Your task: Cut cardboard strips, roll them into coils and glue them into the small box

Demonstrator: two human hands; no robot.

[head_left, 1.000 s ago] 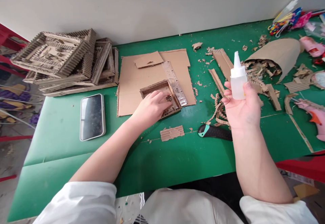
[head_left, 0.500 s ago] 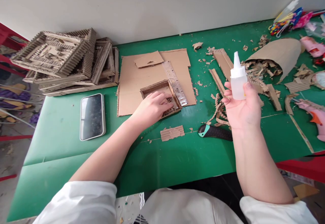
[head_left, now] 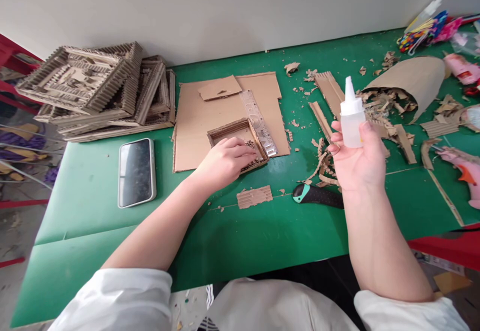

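Observation:
My left hand (head_left: 221, 162) rests on a small cardboard frame (head_left: 237, 132) that lies on a flat cardboard sheet (head_left: 195, 116). Its fingertips press a tiny rolled cardboard piece (head_left: 249, 144) inside the frame. My right hand (head_left: 358, 158) holds a small translucent glue bottle (head_left: 351, 115) upright above the green table (head_left: 262, 231), nozzle pointing up. A clear ruler (head_left: 258, 121) lies beside the frame on the sheet.
A stack of finished cardboard frames (head_left: 93, 88) stands at the back left, with a phone (head_left: 136, 172) in front of it. A black and teal cutter (head_left: 317, 194) lies under my right wrist. Cardboard scraps (head_left: 382, 103), a cardboard cone (head_left: 412, 78) and a pink glue gun (head_left: 467, 171) are on the right.
My left fingers have shifted slightly over the rolled piece in the frame. The right hand with the bottle has stayed in place.

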